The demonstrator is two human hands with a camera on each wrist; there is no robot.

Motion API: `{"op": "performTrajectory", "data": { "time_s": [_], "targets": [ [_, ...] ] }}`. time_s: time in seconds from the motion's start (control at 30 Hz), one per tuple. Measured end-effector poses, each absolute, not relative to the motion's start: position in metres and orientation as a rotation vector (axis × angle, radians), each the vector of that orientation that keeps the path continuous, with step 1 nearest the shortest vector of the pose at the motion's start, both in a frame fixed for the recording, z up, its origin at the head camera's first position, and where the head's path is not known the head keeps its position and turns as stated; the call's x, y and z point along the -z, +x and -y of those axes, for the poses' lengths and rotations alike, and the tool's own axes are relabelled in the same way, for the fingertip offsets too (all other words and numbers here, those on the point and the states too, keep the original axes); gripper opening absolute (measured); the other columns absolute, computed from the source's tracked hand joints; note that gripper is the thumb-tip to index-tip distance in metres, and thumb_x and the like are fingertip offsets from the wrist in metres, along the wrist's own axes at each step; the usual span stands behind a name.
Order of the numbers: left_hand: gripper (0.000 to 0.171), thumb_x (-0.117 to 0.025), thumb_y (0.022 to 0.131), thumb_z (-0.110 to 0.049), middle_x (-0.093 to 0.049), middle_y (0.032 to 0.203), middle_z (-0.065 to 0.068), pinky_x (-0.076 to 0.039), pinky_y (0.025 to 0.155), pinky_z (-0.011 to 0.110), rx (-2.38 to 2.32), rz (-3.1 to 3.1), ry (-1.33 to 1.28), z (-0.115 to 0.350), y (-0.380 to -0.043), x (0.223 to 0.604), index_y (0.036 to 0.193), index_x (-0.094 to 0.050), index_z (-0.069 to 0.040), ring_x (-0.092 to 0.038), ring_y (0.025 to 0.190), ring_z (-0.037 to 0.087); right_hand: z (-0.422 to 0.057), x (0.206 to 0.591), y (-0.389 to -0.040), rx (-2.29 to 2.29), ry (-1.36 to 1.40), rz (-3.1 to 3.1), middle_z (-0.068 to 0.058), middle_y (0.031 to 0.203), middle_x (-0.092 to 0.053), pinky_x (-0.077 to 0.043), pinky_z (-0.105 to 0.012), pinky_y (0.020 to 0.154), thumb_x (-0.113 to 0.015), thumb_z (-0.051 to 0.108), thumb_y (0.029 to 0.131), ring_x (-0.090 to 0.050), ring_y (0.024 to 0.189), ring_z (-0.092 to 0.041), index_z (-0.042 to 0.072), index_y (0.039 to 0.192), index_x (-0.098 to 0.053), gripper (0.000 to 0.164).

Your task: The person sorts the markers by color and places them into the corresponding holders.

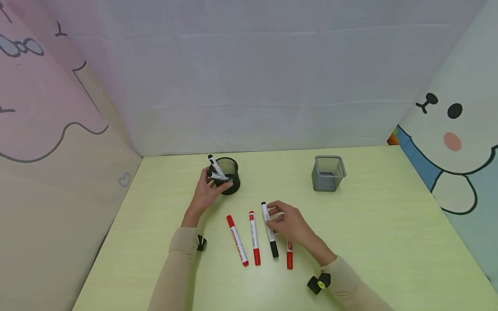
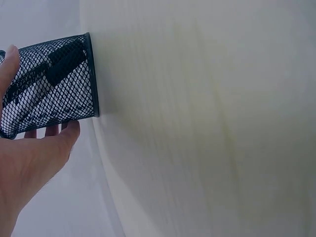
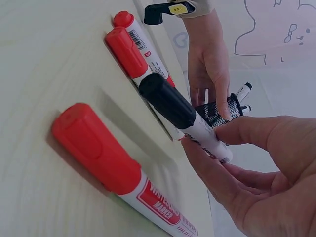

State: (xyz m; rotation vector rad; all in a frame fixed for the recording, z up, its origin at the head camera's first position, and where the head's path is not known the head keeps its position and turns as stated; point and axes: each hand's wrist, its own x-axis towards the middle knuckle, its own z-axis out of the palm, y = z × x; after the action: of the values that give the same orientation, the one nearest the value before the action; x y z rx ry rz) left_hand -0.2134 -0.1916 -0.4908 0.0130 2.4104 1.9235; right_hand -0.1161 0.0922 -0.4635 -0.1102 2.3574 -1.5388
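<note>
My left hand [image 1: 205, 194] grips the round black mesh pen cup [image 1: 233, 186] at the back left of the table, its thumb along the near side. Two black-and-white markers [image 1: 216, 166] lean inside that cup; through the mesh their dark caps show low down in the left wrist view. Between thumb and fingers my right hand [image 1: 289, 222] pinches a black-capped whiteboard marker [image 3: 168, 101]. In the right wrist view the marker is tilted, with a shadow on the table beside it. Just under this hand lies a red-capped whiteboard marker [image 3: 98, 148], partly hidden in the head view.
Two more red markers lie left of the right hand: a slanted one [image 1: 237, 242] and a straighter one [image 1: 254, 239]. A square grey mesh holder [image 1: 328, 179] stands at the back right of the pale yellow table [image 1: 389, 224]. A white cloth wall [image 1: 264, 86] rises behind.
</note>
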Motion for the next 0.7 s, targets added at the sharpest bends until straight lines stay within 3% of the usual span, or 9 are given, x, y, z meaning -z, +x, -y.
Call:
{"op": "performTrajectory", "data": {
  "time_s": [0.7],
  "targets": [
    [0.090, -0.087, 0.085, -0.020, -0.043, 0.149, 0.013, -0.032, 0.121, 0.044, -1.919, -2.424, 0.003, 0.191, -0.215, 0.493, 0.155, -0.030, -0.013, -0.040, 0.143, 0.032, -0.093, 0.452, -0.141, 1.728, -0.178, -2.309, -0.015, 0.127, -0.064, -0.063, -0.038, 0.079, -0.071, 0.004, 0.095, -0.071, 0.104, -0.027, 0.005, 0.140, -0.057, 0.047]
  ]
}}
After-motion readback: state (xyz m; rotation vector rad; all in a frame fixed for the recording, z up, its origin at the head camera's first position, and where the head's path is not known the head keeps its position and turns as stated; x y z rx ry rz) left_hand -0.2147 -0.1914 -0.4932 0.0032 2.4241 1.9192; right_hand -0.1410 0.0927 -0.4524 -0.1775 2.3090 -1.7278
